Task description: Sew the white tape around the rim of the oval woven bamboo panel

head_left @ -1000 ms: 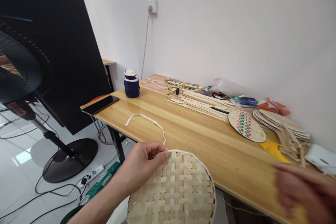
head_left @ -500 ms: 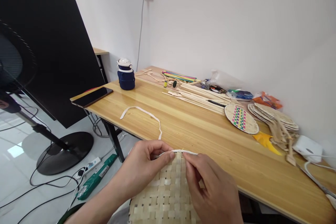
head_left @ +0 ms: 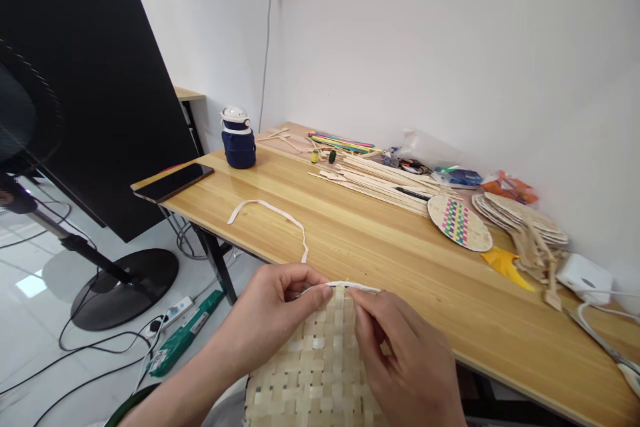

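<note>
- The woven panel (head_left: 313,370) lies low in view, below and between the hands, its top edge near the table (head_left: 415,280); its lower part runs out of frame.
- The left hand (head_left: 283,300) is clamped on the panel's upper rim, thumb on the near face; the right hand (head_left: 400,347) pinches the white strip (head_left: 277,209) at that same rim; whether the panel's edge is also in its grip, I cannot tell.
- Between the two sets of fingertips, a short stretch of bound rim shows; its long axis runs left to right, dipping slightly rightward.
- The strip's loose length curves across the tabletop beyond the left hand, which is the nearer one; where it joins the rim is hidden.
</note>
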A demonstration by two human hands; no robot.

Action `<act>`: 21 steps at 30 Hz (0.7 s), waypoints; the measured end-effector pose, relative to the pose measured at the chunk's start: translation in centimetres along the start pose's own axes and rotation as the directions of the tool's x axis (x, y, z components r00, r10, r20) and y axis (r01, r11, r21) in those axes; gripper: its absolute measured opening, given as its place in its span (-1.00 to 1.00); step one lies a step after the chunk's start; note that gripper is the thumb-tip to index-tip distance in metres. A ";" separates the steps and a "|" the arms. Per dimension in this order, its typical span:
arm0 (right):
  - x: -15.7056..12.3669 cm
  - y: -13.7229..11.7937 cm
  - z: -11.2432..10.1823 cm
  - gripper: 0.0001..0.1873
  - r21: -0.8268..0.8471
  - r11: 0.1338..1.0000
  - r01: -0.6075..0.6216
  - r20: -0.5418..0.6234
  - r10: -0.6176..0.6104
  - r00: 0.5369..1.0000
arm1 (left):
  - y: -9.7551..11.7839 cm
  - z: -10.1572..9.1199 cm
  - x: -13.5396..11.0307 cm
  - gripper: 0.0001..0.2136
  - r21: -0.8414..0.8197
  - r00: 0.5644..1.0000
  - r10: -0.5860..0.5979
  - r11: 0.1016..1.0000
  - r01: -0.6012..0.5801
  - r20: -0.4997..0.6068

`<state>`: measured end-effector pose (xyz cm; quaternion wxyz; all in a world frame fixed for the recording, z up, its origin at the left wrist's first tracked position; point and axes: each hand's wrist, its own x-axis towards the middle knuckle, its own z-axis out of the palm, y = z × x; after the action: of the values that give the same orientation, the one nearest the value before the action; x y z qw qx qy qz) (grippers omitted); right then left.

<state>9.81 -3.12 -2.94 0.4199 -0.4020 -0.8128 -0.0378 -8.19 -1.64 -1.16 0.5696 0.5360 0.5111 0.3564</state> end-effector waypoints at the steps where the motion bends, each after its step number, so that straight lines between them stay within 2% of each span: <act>1: 0.0 0.0 0.0 -0.81 -0.003 1.000 0.002 0.000 -0.002 1.000 | 0.0 0.0 0.0 -0.73 0.003 1.000 0.002 1.000 -0.002 0.003; 6: -0.1 0.0 0.2 -0.82 -0.025 1.000 0.007 0.018 -0.006 1.000 | -0.1 0.0 0.0 -0.73 0.031 1.000 0.023 0.999 -0.023 -0.002; 12: 0.3 -0.3 -0.1 -0.78 -0.117 0.992 0.057 0.040 -0.053 0.998 | 0.0 0.3 -0.3 -0.78 0.155 0.990 0.129 0.981 -0.117 -0.066; 17: 1.0 -1.0 -0.1 -0.65 -0.217 0.970 0.110 0.086 -0.093 0.992 | -0.2 1.6 -1.2 -0.79 0.377 0.948 0.287 0.900 -0.219 -0.134; 21: 1.2 -1.1 0.3 -0.62 -0.277 0.959 0.054 0.049 -0.042 0.998 | -0.7 2.1 -1.4 -0.80 0.476 0.898 0.412 0.827 -0.298 -0.155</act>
<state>8.51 -3.01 -1.94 0.3408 -0.4377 -0.8178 -0.1531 -6.54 -3.58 -1.78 0.2871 0.6874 0.5364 0.3967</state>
